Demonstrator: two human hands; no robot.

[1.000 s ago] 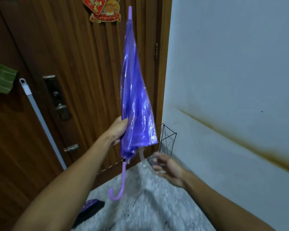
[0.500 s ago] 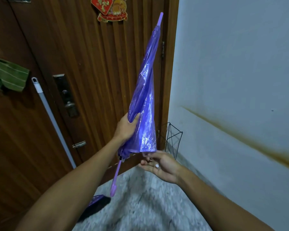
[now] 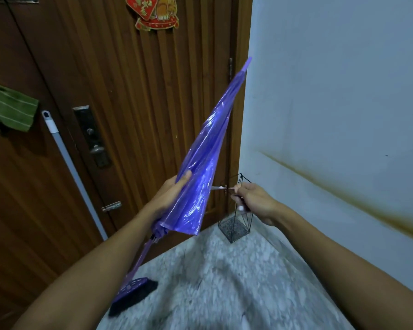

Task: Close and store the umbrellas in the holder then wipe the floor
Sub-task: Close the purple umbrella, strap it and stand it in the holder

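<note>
A folded purple plastic umbrella [image 3: 205, 163] slants across the middle, tip up toward the door hinge, handle down at lower left. My left hand [image 3: 169, 196] grips its folded canopy from the left side. My right hand [image 3: 250, 198] pinches the umbrella's thin pale strap [image 3: 218, 188], pulled out to the right of the canopy. Behind my right hand, a black wire umbrella holder [image 3: 236, 225] stands on the floor in the corner between door and wall; it looks empty.
A brown wooden door [image 3: 129, 91] with a lock fills the back. A grey-handled broom [image 3: 76, 177] leans on it, its purple head [image 3: 134, 294] on the speckled floor [image 3: 224, 282]. A green cloth [image 3: 10, 110] hangs at left. The white wall [image 3: 332, 91] is at right.
The umbrella has tilted from upright to slanting right. My right hand rose from below the canopy and took hold of the strap, pulling it out to the right.
</note>
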